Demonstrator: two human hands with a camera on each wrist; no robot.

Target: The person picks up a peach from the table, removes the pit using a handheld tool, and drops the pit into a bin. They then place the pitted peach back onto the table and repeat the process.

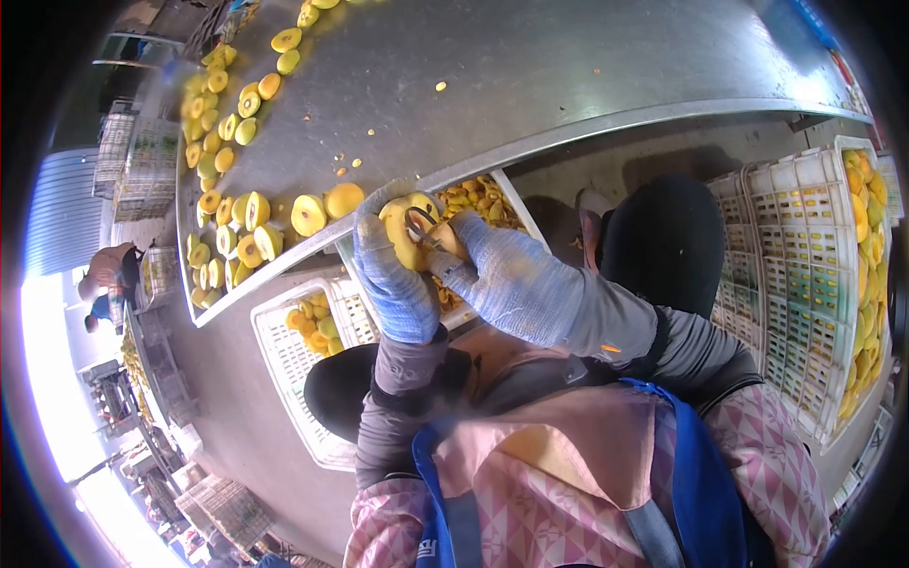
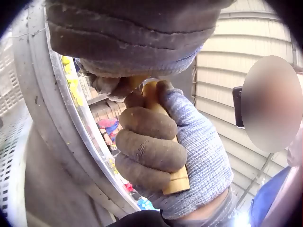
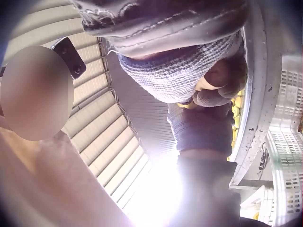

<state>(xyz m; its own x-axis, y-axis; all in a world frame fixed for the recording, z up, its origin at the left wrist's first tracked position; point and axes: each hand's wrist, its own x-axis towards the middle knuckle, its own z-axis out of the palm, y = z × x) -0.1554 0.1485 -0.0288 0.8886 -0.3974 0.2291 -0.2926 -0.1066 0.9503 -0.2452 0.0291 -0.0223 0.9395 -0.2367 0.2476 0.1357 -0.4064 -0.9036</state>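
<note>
My gloved left hand (image 1: 386, 265) holds a yellow peach half (image 1: 398, 227) near the metal table's edge, cut face toward the head camera. In my gloved right hand (image 1: 521, 279) is a pitting tool with a curved metal loop (image 1: 414, 220), which lies over the middle of the cut face. Its wooden handle (image 2: 180, 182) shows in the left wrist view, with the right hand's fingers (image 2: 151, 150) wrapped round it. In the right wrist view the right sleeve and glove (image 3: 175, 73) cover most of the peach half.
Many cut peach halves (image 1: 308, 215) lie along the left of the metal table (image 1: 454, 123). Below its edge is a bin of peach scraps (image 1: 485, 201). A white crate (image 1: 284, 379) with fruit stands lower left; stacked crates (image 1: 786, 275) stand at right. Another person (image 1: 112, 270) is far left.
</note>
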